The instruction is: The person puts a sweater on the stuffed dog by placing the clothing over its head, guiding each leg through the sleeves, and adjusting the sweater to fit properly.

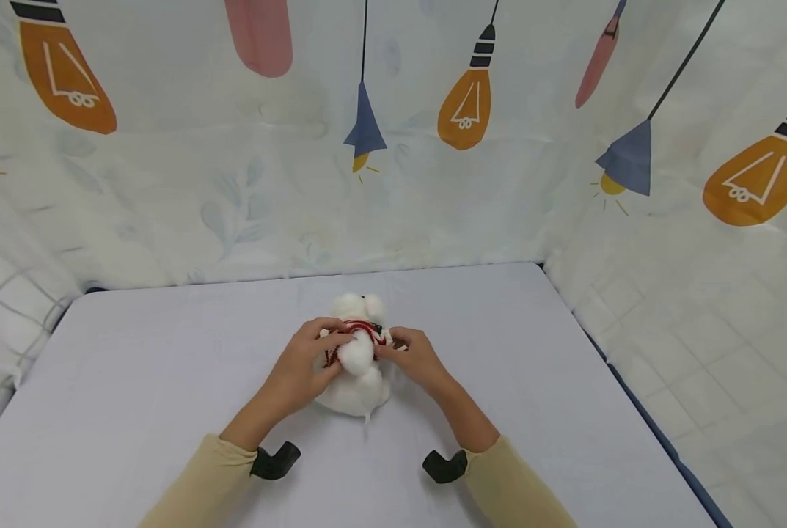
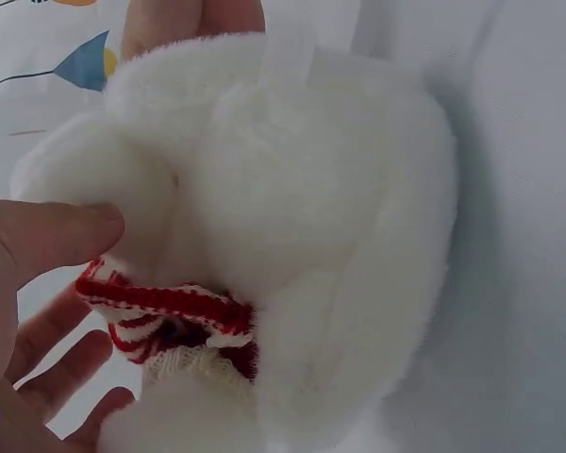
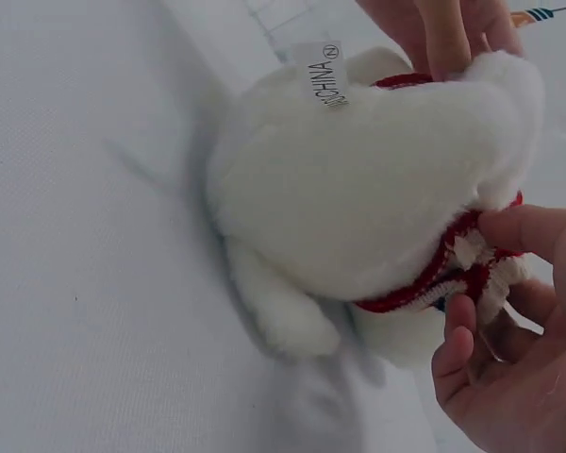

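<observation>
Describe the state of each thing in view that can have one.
White plush toy, resting on the table
Knit garment, on the toy, bunched
White tag, sticking out from the toy
Left hand, curled around the toy
Right hand, pinching the knit garment
Beige sleeves, ending short of the hands

The head camera looked forward and down from above the near side of the white plush toy, the most distant view of the three — it took in the tabletop around the toy and the printed backdrop behind it. Each wrist camera sat close in on its own side of the toy, rolled sideways in opposite directions, so the toy filled much of either frame. Both shared its white fur and red-trimmed knit garment — with the right hand across the toy in the left-wrist view, the left hand in the other.
</observation>
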### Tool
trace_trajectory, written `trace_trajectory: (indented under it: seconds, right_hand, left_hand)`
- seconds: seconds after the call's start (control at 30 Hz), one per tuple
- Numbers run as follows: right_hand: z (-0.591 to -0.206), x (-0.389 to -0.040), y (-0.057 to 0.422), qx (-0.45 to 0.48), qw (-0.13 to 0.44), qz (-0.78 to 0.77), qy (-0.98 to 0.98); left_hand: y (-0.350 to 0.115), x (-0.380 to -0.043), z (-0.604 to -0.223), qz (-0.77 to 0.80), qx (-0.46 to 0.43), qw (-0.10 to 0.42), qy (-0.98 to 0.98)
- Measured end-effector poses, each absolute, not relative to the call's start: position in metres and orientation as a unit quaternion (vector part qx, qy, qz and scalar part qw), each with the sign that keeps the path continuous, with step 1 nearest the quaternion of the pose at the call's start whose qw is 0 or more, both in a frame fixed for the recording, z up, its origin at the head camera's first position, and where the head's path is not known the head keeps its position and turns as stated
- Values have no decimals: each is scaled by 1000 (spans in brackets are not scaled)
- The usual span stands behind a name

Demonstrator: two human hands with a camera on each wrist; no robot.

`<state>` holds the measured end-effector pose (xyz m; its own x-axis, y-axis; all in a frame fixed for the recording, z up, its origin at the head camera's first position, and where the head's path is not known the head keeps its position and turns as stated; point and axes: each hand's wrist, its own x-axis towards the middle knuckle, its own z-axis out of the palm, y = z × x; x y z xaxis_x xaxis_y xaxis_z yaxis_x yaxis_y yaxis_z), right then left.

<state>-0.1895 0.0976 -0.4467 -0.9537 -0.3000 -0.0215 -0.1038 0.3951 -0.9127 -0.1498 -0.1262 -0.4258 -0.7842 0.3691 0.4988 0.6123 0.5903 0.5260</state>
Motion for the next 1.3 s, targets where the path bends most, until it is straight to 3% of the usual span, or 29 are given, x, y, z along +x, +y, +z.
trace_trajectory:
  seconds: [0.27, 0.47, 0.63, 0.93, 1.1, 1.3]
  right_hand:
    - [-446, -190, 94, -121, 108, -539, 826]
    - [-442, -191, 99, -83, 142, -622, 766]
    - [-434, -188, 106, -87, 134, -647, 746]
    - [-426, -169, 115, -185, 130, -488, 843]
    - [-418, -161, 116, -201, 145, -439, 864]
    - [-416, -162, 114, -207, 213, -483, 824]
  left_hand:
    - [-117, -158, -422, -319, -331, 107, -882]
    - [-111, -169, -431, -275, -321, 77, -903]
    - [-101, -177, -441, -246, -283, 91, -923]
    - [-94, -177, -452, -250, -218, 175, -927]
    - [-97, -176, -451, -301, -222, 155, -914]
    - [-100, -174, -448, -342, -241, 128, -899]
